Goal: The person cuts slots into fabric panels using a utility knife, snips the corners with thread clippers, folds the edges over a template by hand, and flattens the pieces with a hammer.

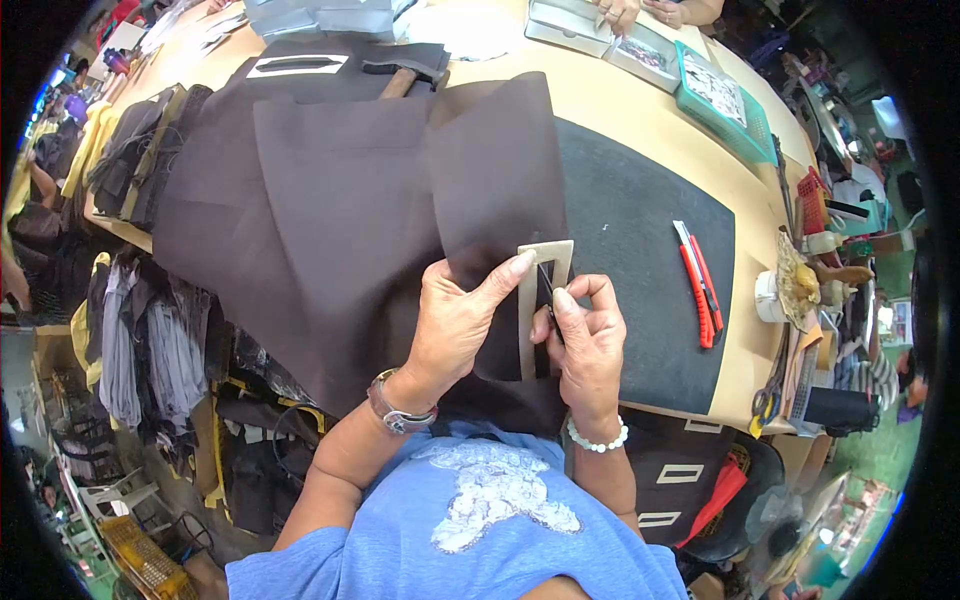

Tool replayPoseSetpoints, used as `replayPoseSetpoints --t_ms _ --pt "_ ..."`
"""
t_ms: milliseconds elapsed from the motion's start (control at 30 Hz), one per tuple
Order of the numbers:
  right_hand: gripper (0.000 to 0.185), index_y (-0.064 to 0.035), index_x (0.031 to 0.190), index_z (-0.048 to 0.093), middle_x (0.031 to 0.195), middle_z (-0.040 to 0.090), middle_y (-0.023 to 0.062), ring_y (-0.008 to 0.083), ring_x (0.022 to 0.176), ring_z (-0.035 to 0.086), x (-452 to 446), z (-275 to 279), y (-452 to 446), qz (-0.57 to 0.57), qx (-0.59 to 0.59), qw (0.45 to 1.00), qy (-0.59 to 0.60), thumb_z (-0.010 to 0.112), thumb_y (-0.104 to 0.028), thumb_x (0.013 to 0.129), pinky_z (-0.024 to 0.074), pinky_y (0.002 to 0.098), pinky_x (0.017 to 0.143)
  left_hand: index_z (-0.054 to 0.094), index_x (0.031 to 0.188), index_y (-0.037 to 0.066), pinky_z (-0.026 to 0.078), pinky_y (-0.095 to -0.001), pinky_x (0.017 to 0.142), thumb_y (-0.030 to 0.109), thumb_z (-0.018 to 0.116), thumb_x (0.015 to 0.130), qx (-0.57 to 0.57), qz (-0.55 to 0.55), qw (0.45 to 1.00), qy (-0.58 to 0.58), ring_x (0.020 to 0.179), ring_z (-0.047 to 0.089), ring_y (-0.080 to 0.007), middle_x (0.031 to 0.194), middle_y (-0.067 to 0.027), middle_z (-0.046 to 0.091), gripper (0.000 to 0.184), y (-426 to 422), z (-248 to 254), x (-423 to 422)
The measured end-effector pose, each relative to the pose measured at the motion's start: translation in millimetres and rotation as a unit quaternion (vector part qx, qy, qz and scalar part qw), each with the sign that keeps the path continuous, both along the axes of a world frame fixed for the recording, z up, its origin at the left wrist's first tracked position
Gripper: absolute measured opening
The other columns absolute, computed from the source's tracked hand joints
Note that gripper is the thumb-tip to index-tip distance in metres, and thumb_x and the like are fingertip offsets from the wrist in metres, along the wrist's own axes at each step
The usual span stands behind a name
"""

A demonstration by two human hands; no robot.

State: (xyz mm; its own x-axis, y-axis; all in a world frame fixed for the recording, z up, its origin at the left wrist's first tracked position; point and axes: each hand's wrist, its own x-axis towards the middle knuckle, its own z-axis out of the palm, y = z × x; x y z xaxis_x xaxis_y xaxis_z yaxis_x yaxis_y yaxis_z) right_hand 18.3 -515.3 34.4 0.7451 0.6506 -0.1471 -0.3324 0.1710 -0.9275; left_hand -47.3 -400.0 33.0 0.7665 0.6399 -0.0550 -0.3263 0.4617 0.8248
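Observation:
A large dark brown fabric piece (350, 190) lies over the table and down towards my body. Set on it is a narrow beige rectangular frame (527, 335) with a long slot. My left hand (452, 315) pinches the frame's upper left corner and the fabric, thumb on top. At the slot's right side, my right hand (590, 335) is closed, thumb against fingers, around something thin and dark that I cannot make out. Part of the frame's right edge is hidden behind those fingers.
A red utility knife (700, 285) rests on the black cutting mat (640, 190). A hammer (402, 78) lies on the fabric. At the far side are a teal basket (725, 100) and another person's hands (640, 12). Scissors (768, 400) hang near the right edge.

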Motion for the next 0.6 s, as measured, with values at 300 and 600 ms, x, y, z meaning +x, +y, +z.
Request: replayPoseSetpoints --t_ms 300,600 --pt "0.014 -0.0061 0.101 0.038 0.070 0.057 0.0049 0.0004 0.047 0.038 -14 6 -10 -0.029 -0.051 0.998 -0.011 0.045 -0.018 0.098 0.0277 0.0157 0.041 0.065 0.096 0.003 0.049 -0.0222 0.068 0.015 0.063 0.090 -0.009 0.060 0.998 0.011 0.078 0.058 -0.0056 0.090 -0.0006 0.066 0.014 -17 -9 11" --pt "0.013 -0.0072 0.102 0.036 0.073 0.056 0.0061 0.0019 0.047 0.036 -33 -5 -9 -0.067 -0.040 0.997 -0.014 0.038 -0.020 0.101 0.0294 0.0165 0.041 0.064 0.096 0.004 0.046 -0.0231 0.058 0.016 0.061 0.091 -0.038 0.063 0.997 0.022 0.065 0.055 -0.0067 0.085 -0.0012 0.063 0.013 -29 -12 6"
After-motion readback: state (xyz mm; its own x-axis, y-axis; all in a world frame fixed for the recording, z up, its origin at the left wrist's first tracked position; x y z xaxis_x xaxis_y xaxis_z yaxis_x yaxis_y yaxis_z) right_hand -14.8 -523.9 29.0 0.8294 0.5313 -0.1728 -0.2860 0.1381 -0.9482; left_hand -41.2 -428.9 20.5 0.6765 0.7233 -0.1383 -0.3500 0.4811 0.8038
